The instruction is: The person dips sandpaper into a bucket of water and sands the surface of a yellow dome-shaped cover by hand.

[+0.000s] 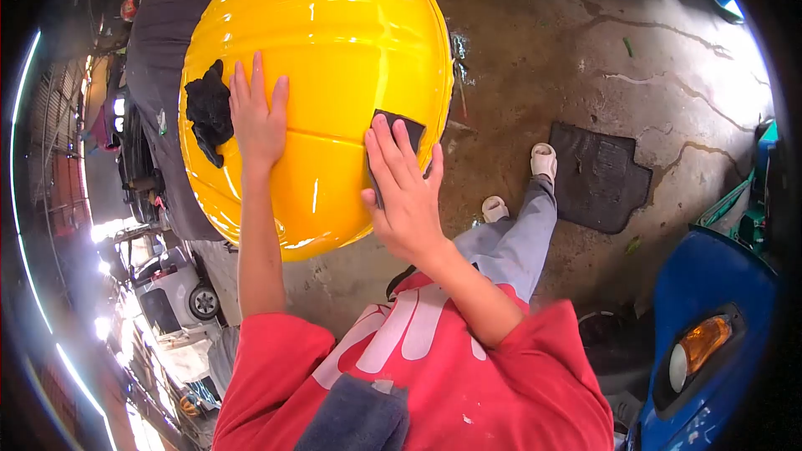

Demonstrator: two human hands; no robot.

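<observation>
A large, glossy yellow curved panel point(326, 100) with moulded ridges spans the upper middle of the view. My left hand point(259, 121) lies flat on it with the fingers stretched out. Just left of those fingers rests a crumpled black cloth point(209, 108). Near the panel's right edge my right hand point(405, 188) presses a black sheet of sandpaper point(406, 126) against the surface. Its fingers lie along the sheet, with the thumb at the left and the little finger at the right. My palm hides much of the sheet.
Dark fabric point(159, 58) lies beneath the panel's left side. A black floor mat point(597, 175) is on the wet concrete by my feet. At lower right stands a blue vehicle part point(706, 301) with an orange lamp. A light-coloured vehicle point(171, 288) shows at left.
</observation>
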